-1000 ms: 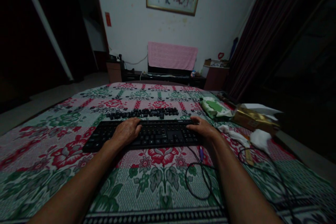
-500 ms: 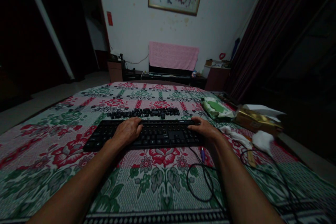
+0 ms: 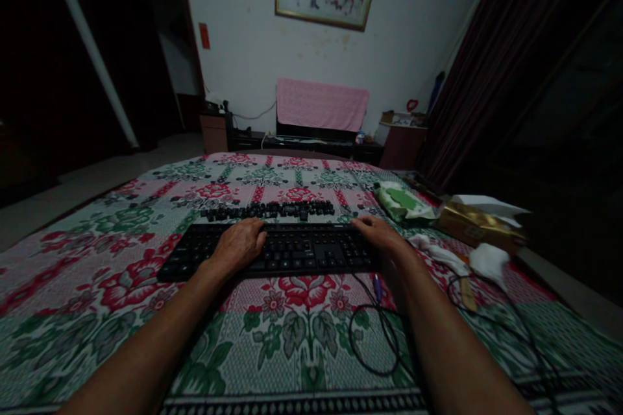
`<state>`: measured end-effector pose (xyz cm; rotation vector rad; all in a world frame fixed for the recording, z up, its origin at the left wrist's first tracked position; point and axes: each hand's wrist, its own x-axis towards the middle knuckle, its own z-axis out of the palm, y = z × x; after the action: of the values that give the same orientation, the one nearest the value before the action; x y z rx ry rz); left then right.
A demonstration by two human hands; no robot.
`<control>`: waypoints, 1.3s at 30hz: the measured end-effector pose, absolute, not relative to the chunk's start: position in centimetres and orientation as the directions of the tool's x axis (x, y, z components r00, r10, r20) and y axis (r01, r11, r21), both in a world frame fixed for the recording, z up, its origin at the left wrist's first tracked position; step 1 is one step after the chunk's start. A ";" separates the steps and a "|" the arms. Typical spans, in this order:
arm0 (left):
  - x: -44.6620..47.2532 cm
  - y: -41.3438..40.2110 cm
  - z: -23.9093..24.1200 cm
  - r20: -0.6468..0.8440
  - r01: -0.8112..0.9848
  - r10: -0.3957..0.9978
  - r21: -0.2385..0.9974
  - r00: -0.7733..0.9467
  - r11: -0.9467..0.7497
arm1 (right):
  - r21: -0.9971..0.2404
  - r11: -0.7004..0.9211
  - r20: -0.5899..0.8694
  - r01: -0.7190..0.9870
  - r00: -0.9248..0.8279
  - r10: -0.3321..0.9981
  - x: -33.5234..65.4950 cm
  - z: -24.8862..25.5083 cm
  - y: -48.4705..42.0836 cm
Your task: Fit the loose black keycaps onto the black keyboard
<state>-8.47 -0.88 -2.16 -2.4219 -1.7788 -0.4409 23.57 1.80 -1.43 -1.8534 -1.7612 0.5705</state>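
Note:
A black keyboard (image 3: 296,253) lies on a bed covered with a red and green flowered spread (image 3: 296,324). My left hand (image 3: 238,245) rests on the keyboard's middle-left, its fingers curled over the keys toward the far edge. At the right end, my right hand (image 3: 377,233) has its fingers bent over the far edge. A row of loose black keycaps (image 3: 267,210) lies on the spread just behind the keyboard.
The keyboard's black cable (image 3: 374,337) loops on the spread by my right forearm. To the right lie a green wipes pack (image 3: 402,200), a golden box (image 3: 477,224) and white wadding (image 3: 489,259). A pink cloth covers a screen (image 3: 321,104) at the far wall.
Both hands stay on the keyboard; my right hand has crept slightly toward the far right corner. The view has shifted a little.

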 end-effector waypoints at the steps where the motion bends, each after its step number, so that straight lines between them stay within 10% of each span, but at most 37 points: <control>1: -8.5 -0.9 -2.1 0.291 0.946 0.917 0.091 0.274 -0.312 | -0.583 -0.030 0.047 0.812 0.071 0.996 23.4 -1.3 2.1; 39: -8.4 -0.7 -2.5 0.287 0.954 0.923 0.080 0.257 -0.290 | -0.318 0.000 0.106 0.948 0.035 0.994 20.7 -2.9 10.1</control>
<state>-8.38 -0.65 -2.45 -2.4013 -1.8013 -0.4272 20.68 10.08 -2.91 -2.0168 -1.9810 0.2144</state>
